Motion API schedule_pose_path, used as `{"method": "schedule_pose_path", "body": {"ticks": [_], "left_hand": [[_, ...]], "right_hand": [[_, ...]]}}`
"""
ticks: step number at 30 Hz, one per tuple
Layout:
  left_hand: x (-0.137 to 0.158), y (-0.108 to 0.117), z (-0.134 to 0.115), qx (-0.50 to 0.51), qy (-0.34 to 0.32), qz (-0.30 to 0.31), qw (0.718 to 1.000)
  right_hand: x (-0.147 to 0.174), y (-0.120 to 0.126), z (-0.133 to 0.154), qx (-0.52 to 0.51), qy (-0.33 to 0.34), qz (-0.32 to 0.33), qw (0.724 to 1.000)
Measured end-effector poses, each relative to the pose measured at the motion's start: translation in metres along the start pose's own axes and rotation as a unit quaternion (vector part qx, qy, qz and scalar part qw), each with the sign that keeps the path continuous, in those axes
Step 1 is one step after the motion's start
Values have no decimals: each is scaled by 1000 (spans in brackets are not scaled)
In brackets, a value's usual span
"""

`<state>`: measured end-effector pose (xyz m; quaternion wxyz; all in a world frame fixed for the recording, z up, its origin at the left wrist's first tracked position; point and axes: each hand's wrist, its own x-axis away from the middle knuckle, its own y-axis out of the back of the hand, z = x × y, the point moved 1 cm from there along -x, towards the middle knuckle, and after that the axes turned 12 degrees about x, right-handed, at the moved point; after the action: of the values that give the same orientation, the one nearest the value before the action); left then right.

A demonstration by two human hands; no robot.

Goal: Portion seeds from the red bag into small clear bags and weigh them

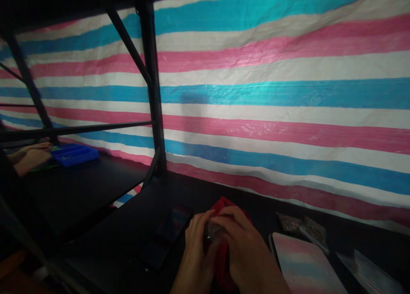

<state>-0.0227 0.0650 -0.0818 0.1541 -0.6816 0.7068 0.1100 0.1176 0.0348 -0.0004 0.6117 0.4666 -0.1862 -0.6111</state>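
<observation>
Both of my hands meet over the black tabletop near the bottom centre. My left hand curls its fingers against one side of a small clear, shiny object, perhaps thin plastic. Bent over the same object from the other side is my right hand, fingers pinched on it. Its exact kind is blurred and partly covered by my fingers. Red cloth lies beneath and behind my hands, mostly hidden by them.
A dark flat panel, perhaps a phone or tablet, lies left. On the right are a pale glossy flat device, small filled plastic bags and clear bags. Beyond the black frame post, another person's hands are near a blue tray.
</observation>
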Motion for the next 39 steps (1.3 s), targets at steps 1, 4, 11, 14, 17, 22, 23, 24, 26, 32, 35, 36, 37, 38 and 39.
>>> {"method": "schedule_pose_path", "body": {"ticks": [1, 4, 11, 14, 17, 22, 23, 24, 26, 32, 35, 36, 37, 38, 39], "left_hand": [[0, -1, -2, 23, 7, 0, 1000], [-2, -3, -7, 74, 24, 10, 997], [-3, 0, -14, 69, 43, 0, 997], [-5, 5, -19, 45, 35, -41, 998], [0, 7, -31, 22, 4, -108, 994], [23, -23, -52, 85, -38, -121, 988], [27, -33, -52, 98, -34, -92, 990], [30, -42, -51, 104, -18, -72, 992], [31, -53, -43, 100, 26, -49, 993], [13, -32, -17, 26, 113, -34, 993], [8, -18, -14, 0, 113, -49, 992], [7, -15, -14, -1, 109, -50, 993], [7, -14, -14, -3, 101, -47, 994], [7, -12, -15, -10, 88, -42, 995], [7, -11, -16, -26, 70, -43, 996]], "right_hand": [[0, -1, 0, 13, 7, 3, 1000], [0, -2, 0, 37, 21, 5, 999], [-1, 3, 0, -20, 59, -61, 996], [-1, 15, -8, -24, 26, -153, 988], [1, 25, -21, -15, -33, -167, 985], [4, 17, -33, 17, -49, 34, 998], [5, 15, -33, 35, -50, 59, 996], [5, 13, -33, 59, -54, 76, 994], [5, 12, -33, 118, -75, 94, 986], [10, 22, -46, 232, -128, 98, 959], [11, 27, -48, 253, -155, 120, 947], [9, 28, -48, 258, -159, 123, 945], [7, 28, -48, 264, -158, 120, 944], [3, 28, -48, 270, -153, 112, 944], [-1, 27, -48, 275, -147, 99, 945]]}}
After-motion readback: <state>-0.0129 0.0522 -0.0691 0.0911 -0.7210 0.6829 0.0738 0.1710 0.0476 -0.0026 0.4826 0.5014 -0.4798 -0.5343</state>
